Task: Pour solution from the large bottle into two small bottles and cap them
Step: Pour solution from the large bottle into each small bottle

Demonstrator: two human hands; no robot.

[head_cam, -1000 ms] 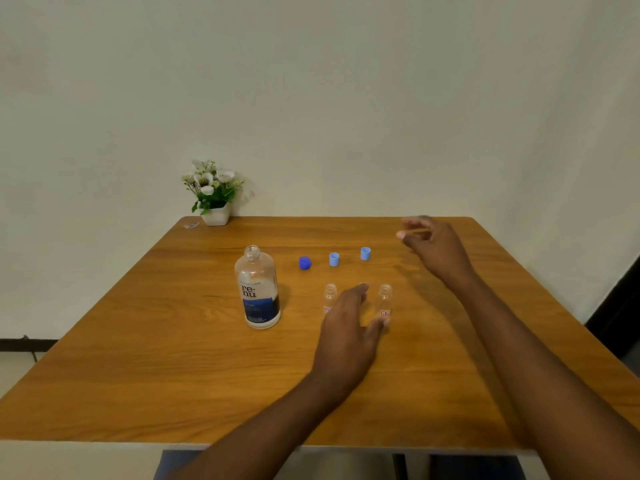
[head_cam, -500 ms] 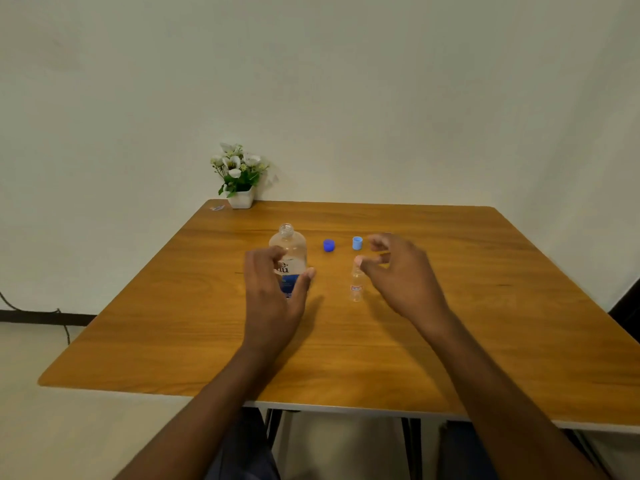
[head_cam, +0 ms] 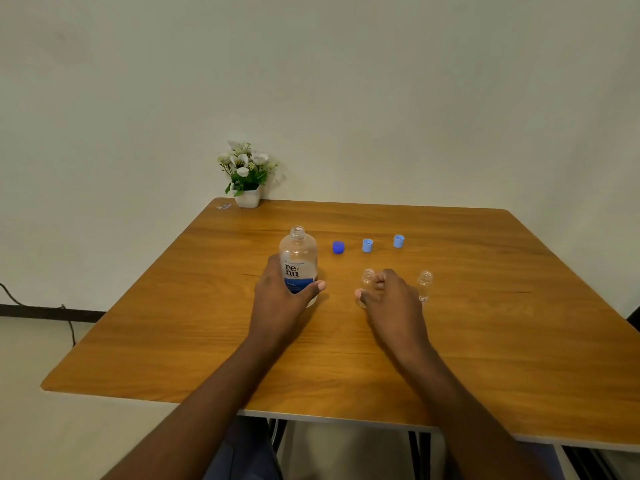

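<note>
Table (head_cam: 519, 306): wooden; task things all in the 12 o'clock half.
Large bottle (head_cam: 298, 261): upright, uncapped, long axis vertical; at 12 o'clock of the left hand, at 9 o'clock of both small bottles.
Left hand (head_cam: 277, 303): wrapped round the large bottle's lower body, thumb on its 3 o'clock side.
Right hand (head_cam: 393, 303): curled at the left small bottle, thumb across its front; firm hold or mere touch, cannot tell.
Left small bottle (head_cam: 368, 276): upright, open, at 11 o'clock of the right hand; lower part hidden.
Right small bottle (head_cam: 424, 284): upright, open, free, at 2 o'clock of the right hand.
Caps: dark cap (head_cam: 338, 247), pale cap (head_cam: 367, 245), second pale cap (head_cam: 399, 241), in a row at 12 o'clock beyond the bottles.
Key relation: probably a tip of the large bottle's mouth toward 3 o'clock, over the left small bottle.
</note>
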